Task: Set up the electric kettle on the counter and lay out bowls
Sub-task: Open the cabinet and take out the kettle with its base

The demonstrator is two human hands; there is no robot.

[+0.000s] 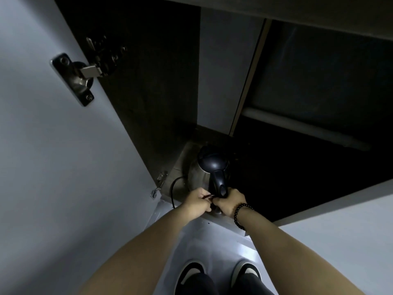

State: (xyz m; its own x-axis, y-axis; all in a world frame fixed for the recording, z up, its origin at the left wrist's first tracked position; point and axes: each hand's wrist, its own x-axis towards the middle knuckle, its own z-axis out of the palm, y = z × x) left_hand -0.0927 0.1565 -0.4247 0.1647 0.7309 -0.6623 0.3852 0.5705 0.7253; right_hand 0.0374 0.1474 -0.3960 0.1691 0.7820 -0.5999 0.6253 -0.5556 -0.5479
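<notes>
Head view: low in the middle of the frame, a steel kettle (200,175) stands at the front edge of an open, dark cupboard. The right hand (230,202) grips its black handle (221,184); the left hand (198,202) pinches the black cord (173,188) beside it. An open door (63,156) fills the left side.

Home kitchen, open low cabinet (148,103), kettle (204,173) inside

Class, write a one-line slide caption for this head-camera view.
Both hands, left hand and right hand, reach into a dark low cabinet for the steel kettle, gathering its black cord.
</notes>
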